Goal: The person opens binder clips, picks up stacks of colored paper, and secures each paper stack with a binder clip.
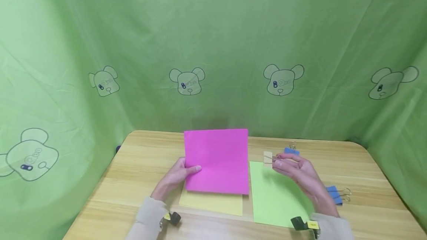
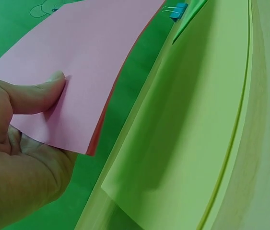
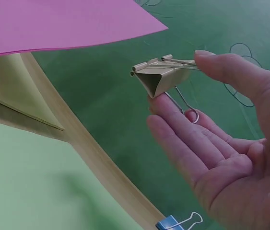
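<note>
My left hand point(image 1: 178, 175) pinches a stack of magenta paper point(image 1: 217, 160) at its left edge, thumb on the front face, and holds it tilted up above the table. In the right wrist view the right hand point(image 3: 230, 158) holds a cream binder clip point(image 3: 161, 74) between thumb and fingers by its wire handles. One handle lies under the thumb and the other slants down by the fingers. The clip is to the right of the magenta stack and apart from it. Yellow paper point(image 1: 213, 203) lies partly hidden beneath the stack.
Light green paper point(image 1: 278, 199) lies on the wooden table point(image 1: 140, 158) under the right hand. One blue binder clip point(image 1: 291, 151) sits behind that hand, another blue binder clip point(image 1: 334, 195) to its right. A green curtain point(image 1: 227, 47) hangs behind the table.
</note>
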The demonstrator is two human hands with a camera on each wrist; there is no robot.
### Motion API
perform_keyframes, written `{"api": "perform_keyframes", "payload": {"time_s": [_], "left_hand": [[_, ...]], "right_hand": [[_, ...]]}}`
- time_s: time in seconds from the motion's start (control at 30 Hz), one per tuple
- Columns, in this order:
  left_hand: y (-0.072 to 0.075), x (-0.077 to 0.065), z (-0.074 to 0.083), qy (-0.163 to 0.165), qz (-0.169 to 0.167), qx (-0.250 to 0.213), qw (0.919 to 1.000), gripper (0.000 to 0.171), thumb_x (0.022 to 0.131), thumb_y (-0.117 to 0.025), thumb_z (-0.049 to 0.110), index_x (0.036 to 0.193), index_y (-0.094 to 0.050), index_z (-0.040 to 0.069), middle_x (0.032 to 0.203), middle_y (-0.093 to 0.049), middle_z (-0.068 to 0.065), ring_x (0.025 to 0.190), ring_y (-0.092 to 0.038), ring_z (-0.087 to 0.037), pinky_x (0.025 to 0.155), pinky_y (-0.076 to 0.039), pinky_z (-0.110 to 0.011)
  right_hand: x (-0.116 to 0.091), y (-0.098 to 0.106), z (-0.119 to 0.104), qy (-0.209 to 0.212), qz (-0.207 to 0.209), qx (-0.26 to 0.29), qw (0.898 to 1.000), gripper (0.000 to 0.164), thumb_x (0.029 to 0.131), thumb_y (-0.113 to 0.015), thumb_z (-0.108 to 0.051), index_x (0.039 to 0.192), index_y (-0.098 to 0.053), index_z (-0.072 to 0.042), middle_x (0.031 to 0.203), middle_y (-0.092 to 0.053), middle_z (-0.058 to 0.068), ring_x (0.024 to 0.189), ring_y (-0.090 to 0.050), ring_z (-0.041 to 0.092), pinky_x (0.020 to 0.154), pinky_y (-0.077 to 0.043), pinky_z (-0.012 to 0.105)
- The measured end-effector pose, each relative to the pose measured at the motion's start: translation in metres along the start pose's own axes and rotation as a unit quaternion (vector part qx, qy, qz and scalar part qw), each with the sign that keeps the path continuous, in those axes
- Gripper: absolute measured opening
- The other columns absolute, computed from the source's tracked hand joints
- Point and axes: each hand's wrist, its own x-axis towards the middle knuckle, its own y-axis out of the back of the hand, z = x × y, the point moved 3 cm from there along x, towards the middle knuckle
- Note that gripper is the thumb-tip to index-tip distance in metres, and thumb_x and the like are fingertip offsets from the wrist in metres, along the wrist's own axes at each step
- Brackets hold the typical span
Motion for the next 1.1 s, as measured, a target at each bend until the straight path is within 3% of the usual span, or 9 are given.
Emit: {"api": "perform_keyframes", "payload": {"time_s": [0.4,0.83,1.1], "left_hand": [[-0.006,0.000,0.000,0.013,0.002,0.012,0.9998,0.036,0.096,-0.071,0.020,0.120,-0.060,-0.004,0.097,-0.074,-0.013,0.084,-0.073,-0.023,0.082,-0.060,-0.036],[-0.013,0.000,-0.005,0.018,-0.006,0.003,0.9998,0.038,0.096,-0.072,0.019,0.124,-0.059,-0.004,0.102,-0.075,-0.014,0.090,-0.074,-0.027,0.088,-0.059,-0.038],[-0.015,0.001,-0.005,0.008,-0.018,-0.002,0.9998,0.035,0.097,-0.069,0.016,0.124,-0.060,-0.005,0.104,-0.075,-0.015,0.090,-0.074,-0.027,0.086,-0.061,-0.039]], "right_hand": [[0.002,-0.011,0.003,-0.019,0.000,-0.048,0.999,0.056,0.099,-0.068,-0.012,0.140,-0.042,0.016,0.115,-0.074,0.006,0.104,-0.072,0.020,0.097,-0.056,0.031],[0.003,-0.018,0.002,-0.009,-0.005,-0.020,1.000,0.041,0.099,-0.068,-0.009,0.130,-0.053,0.013,0.117,-0.073,0.016,0.104,-0.073,0.022,0.095,-0.057,0.032],[0.004,-0.019,0.002,0.001,-0.021,-0.007,1.000,0.031,0.100,-0.066,-0.007,0.125,-0.058,0.010,0.113,-0.076,0.007,0.105,-0.073,0.023,0.095,-0.057,0.031]]}}
